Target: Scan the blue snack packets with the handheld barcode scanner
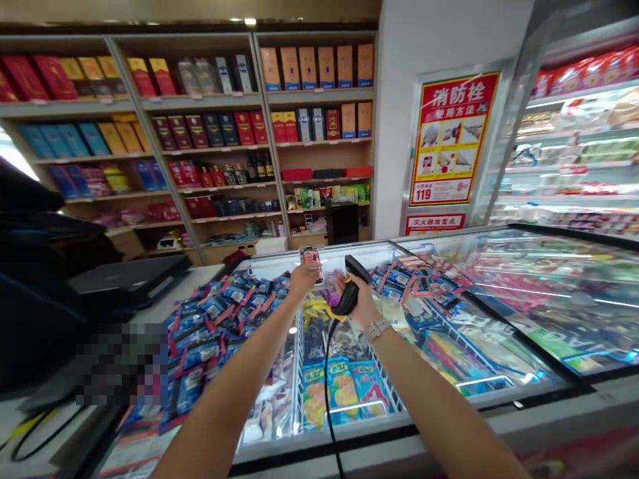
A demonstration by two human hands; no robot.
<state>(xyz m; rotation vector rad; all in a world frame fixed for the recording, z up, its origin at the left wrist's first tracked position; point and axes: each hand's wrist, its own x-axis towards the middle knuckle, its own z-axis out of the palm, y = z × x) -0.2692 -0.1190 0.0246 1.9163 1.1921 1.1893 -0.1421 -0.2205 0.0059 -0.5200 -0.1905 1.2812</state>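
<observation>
My right hand is wrapped round a black and yellow barcode scanner, whose dark head points up and away from me. Its black cable hangs down toward the near edge of the freezer. In my left hand is a small flat pack with a reddish picture, held upright to the left of the scanner; its exact kind is too small to read. Both hands are over the glass-topped chest freezer. To the left of my left forearm lies a heap of small blue packets.
Beneath the glass are bagged goods in wire baskets. More blue packets are piled at the back right. A black device stands on the left counter. Shelves of boxes line the back wall, beside a fire-hydrant sign.
</observation>
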